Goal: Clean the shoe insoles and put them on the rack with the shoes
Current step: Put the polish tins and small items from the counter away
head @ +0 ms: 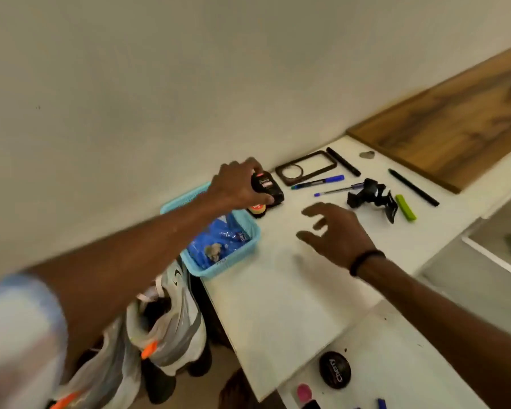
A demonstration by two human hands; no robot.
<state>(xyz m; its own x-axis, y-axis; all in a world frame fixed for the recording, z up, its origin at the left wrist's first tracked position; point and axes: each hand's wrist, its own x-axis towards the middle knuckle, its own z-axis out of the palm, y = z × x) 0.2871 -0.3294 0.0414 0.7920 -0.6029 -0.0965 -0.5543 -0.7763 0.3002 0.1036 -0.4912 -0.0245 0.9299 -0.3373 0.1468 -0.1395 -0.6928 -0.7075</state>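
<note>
Head view, from the left: two grey shoes (165, 329) are seen below the tabletop (278, 305) edge; no insole can be told apart, it may be inside them. A blue basket (248, 228) with a blue packet (219, 240) is placed at the tabletop's left corner. Just beyond it, a black bottle (267, 187) is grasped by the left hand (236, 187), the fingers curled round it. A small jar (257, 209) is partly hidden under this hand. The right hand (334, 231) is held above the bare tabletop with its grip released, fingers spread, nothing touched. Pens (317, 182) and a black clip (372, 199) are laid further right, a round tin (334, 369) nearer. The bottle is probably being fetched for cleaning; it should be lifted straight up, so that the jar is not knocked, and the cap could be opened with the free hand.
</note>
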